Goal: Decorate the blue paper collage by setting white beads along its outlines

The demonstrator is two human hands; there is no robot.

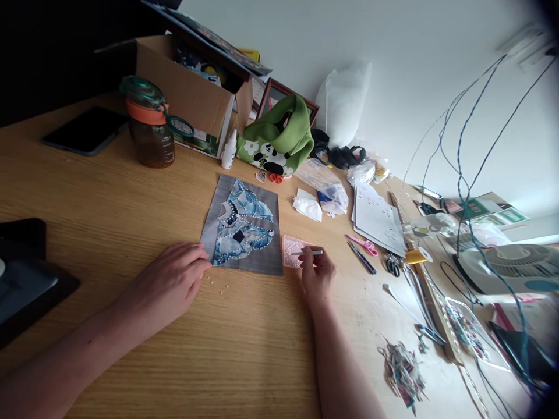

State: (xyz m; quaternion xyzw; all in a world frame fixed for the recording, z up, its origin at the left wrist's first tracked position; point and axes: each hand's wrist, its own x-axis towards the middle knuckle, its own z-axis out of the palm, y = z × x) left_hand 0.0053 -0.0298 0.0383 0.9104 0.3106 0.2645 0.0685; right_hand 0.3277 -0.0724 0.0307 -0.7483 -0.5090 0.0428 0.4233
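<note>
A grey fabric piece [273,233] lies flat on the desk, bearing a blue patchwork butterfly-like shape [244,227] edged with small white beads. My left hand [181,273] rests at its lower left corner, fingers pressed together and pinching the edge. A slim white pen-like stick [315,252] is gripped in my right hand [318,273]. Its tip is over a small pink square tray [289,247] with a pale, grainy surface, just right of the fabric. Several tiny white beads [221,292] are scattered on the desk below the fabric.
Behind stand a jar [151,134], a white squeeze bottle [229,150], a green panda bag [275,139] and a cardboard box [192,99]. To the right lie pink scissors [367,246], a dark pen [361,258], papers [379,218] and a scrap heap [402,372]. Cables hang farther right.
</note>
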